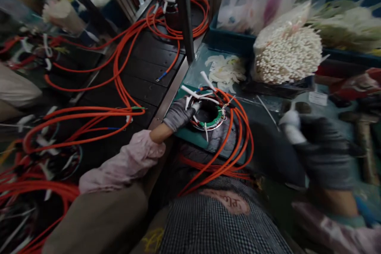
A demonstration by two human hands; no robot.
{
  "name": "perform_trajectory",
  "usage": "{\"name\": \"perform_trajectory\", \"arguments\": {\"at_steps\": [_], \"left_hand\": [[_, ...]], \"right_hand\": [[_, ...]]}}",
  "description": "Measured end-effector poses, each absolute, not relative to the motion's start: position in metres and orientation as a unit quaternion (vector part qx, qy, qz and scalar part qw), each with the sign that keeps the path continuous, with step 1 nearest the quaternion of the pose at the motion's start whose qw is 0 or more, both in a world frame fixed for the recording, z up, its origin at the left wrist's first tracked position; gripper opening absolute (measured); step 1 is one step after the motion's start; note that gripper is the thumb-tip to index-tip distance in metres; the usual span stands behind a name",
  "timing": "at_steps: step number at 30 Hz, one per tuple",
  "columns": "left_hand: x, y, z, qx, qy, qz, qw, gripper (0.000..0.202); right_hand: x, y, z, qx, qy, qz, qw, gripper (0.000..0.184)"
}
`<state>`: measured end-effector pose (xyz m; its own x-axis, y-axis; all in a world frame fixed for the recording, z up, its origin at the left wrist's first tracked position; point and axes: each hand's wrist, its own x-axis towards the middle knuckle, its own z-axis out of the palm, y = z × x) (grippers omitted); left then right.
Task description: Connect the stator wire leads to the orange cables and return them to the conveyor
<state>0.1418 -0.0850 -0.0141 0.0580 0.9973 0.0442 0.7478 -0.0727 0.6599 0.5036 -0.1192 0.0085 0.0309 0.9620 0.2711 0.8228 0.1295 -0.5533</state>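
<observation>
Sitting on a green mat (188, 135) at the edge of the work surface, a round wired ring assembly (208, 119) shows a green band around a dark centre, with white cable ties (190, 92) sticking out from its rim and orange cables (238, 143) looping away on its right and down toward the lap. The left hand (177, 114), in a grey glove, rests on the ring's near left edge, its fingers (190, 108) pressed together among the ties; whether they pinch one cannot be told. The right hand (324, 152), in a dark glove, is blurred and sits to the right of the ring, a white object (291, 126) at its fingertips; the blur hides whether those fingers are spread or closed. A pink sleeve (122, 162) covers the left forearm, and a checked apron (220, 222) lies across the lap. Beyond the ring, pale loose pieces (224, 72) lie beside a bulging bag of white-headed small parts (287, 53) at a teal plastic bin (229, 39). To the left, a black slotted bench (149, 67) carries more coils of orange cable (178, 16), with further rings and white ties along it
</observation>
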Motion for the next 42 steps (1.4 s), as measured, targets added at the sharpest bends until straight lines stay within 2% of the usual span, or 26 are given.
{"name": "perform_trajectory", "arguments": {"at_steps": [2,3,7,10,14,17,21,27,32,37,42], "left_hand": [[0.140,-0.087,-0.016,0.706,0.621,0.257,0.226,0.021],[0.141,-0.092,-0.016,0.717,0.611,0.261,0.209,0.023],[0.155,-0.129,-0.021,0.768,0.536,0.332,0.114,0.040],[0.169,-0.160,-0.026,0.789,0.456,0.409,0.055,0.047],[0.173,-0.183,-0.030,0.810,0.392,0.434,0.040,0.054],[0.168,-0.189,-0.032,0.816,0.393,0.420,0.047,0.053],[0.166,-0.190,-0.031,0.816,0.440,0.371,0.060,0.051],[0.168,-0.190,-0.022,0.818,0.448,0.346,0.099,0.051],[0.181,-0.182,-0.007,0.841,0.425,0.333,0.040,0.051],[0.206,-0.157,0.019,0.867,0.429,0.249,0.052,0.043],[0.226,-0.131,0.038,0.884,0.434,0.165,0.059,0.048]], "right_hand": [[0.460,-0.158,0.008,-0.585,-0.702,0.211,0.348,0.025],[0.441,-0.173,0.004,-0.525,-0.727,0.280,0.343,0.026],[0.402,-0.207,-0.018,-0.488,-0.736,0.282,0.373,0.026],[0.409,-0.214,-0.022,-0.485,-0.746,0.285,0.357,0.028],[0.420,-0.217,-0.016,-0.472,-0.771,0.240,0.353,0.034],[0.417,-0.215,-0.010,-0.477,-0.769,0.238,0.352,0.032],[0.410,-0.208,-0.001,-0.491,-0.770,0.270,0.306,0.024],[0.413,-0.203,0.006,-0.493,-0.774,0.238,0.317,0.023],[0.430,-0.203,0.014,-0.509,-0.777,0.228,0.293,0.021],[0.447,-0.195,0.027,-0.547,-0.778,0.199,0.237,0.024],[0.452,-0.183,0.036,-0.539,-0.791,0.160,0.239,0.027]]}}
